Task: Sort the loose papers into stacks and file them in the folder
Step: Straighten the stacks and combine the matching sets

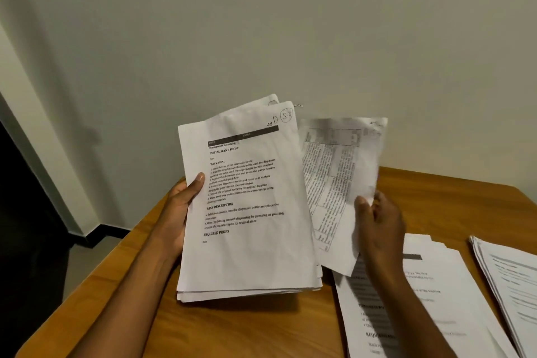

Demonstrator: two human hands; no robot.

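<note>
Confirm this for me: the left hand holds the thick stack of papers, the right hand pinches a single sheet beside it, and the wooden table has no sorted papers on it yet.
Not quite. The head view shows the left hand holding the thick stack and the right hand pinching a single sheet, but the wooden table already has two piles: one pile under the right arm, another pile at the right edge.

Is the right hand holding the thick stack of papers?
No, the right hand pinches a single sheet, while the left hand holds the thick stack.
</note>
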